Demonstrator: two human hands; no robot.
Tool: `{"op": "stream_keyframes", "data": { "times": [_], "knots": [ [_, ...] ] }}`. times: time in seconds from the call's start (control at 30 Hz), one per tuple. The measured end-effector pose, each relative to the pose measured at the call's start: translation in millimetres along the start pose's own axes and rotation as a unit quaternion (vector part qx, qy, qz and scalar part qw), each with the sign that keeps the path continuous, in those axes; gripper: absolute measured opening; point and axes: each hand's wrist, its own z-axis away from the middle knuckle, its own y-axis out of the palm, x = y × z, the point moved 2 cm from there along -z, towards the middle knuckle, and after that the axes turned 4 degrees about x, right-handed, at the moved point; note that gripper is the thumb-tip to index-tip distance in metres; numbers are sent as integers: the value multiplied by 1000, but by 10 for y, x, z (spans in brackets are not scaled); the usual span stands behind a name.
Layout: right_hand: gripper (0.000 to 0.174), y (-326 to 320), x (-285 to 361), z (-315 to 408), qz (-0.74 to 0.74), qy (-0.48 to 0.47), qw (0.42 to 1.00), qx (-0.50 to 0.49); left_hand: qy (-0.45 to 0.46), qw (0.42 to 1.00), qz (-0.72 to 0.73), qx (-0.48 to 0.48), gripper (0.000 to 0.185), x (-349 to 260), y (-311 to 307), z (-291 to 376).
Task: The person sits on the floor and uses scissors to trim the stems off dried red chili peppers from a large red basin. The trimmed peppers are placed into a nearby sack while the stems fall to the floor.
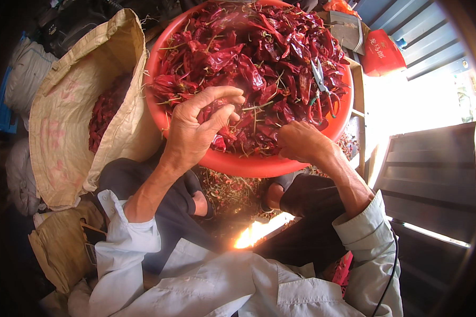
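A large red plastic basin (246, 168) before me is heaped with dried red chili peppers (254, 71), many with pale stems. My left hand (202, 121) hovers over the near left part of the heap, its thumb and fingers curved and apart, with nothing seen between them. Close to the basin's near right rim, my right hand (305, 143) has its fingers curled down among the peppers. Its fingertips are hidden, so whether it grips a pepper does not show. Scissors (319, 76) with red handles lie on the peppers at the right, blades pointing away from me.
To the left, a wide-mouthed woven sack (63, 107) holds more dried red peppers (107, 111). Stem scraps (230, 190) litter the floor between my feet. A red bag (382, 53) bearing writing stands beyond the basin's right side, near corrugated metal panels (428, 162).
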Motion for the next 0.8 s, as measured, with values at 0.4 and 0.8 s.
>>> {"op": "stream_keyframes", "data": {
  "times": [0.4, 0.8],
  "knots": [
    [28, -476, 165, 115, -413, 7, 902, -128, 21, 972, -218, 86, 39, -25, 154, 26],
    [34, -422, 529, 144, -412, -1, 882, -231, 76, 942, -326, 37, 47, 31, 214, 63]
  ]
}}
